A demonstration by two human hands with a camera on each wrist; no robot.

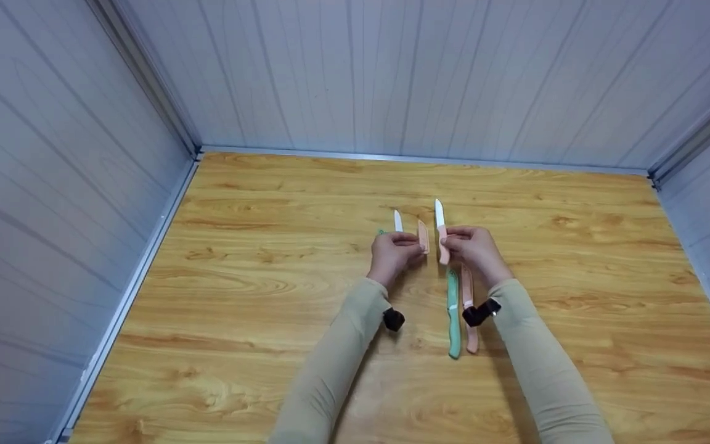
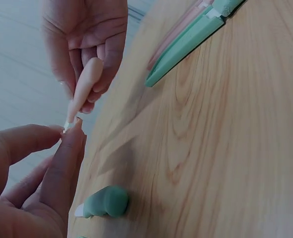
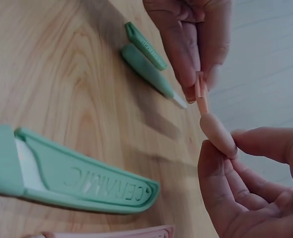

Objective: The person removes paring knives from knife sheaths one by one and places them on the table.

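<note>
My left hand [image 1: 389, 254] pinches a small pink knife sheath [image 1: 423, 236] between thumb and fingers. Just to its right, my right hand [image 1: 478, 250] grips a pink-handled paring knife [image 1: 444, 248] by the handle, its bare white blade pointing away from me. In the head view a gap separates sheath and knife. A small green-handled knife [image 3: 146, 72] lies unsheathed beyond the left hand, which partly hides it in the head view. Its neighbour in the right wrist view is a green sheath [image 3: 145, 47].
Nearer me, below the right hand, a longer green knife [image 1: 453, 320] lies in its green sheath, marked CERAMIC. Alongside it is a sheathed pink knife [image 1: 467, 287], partly covered by the right wrist camera. Panel walls [image 1: 379, 80] border the wooden table [image 1: 256, 296].
</note>
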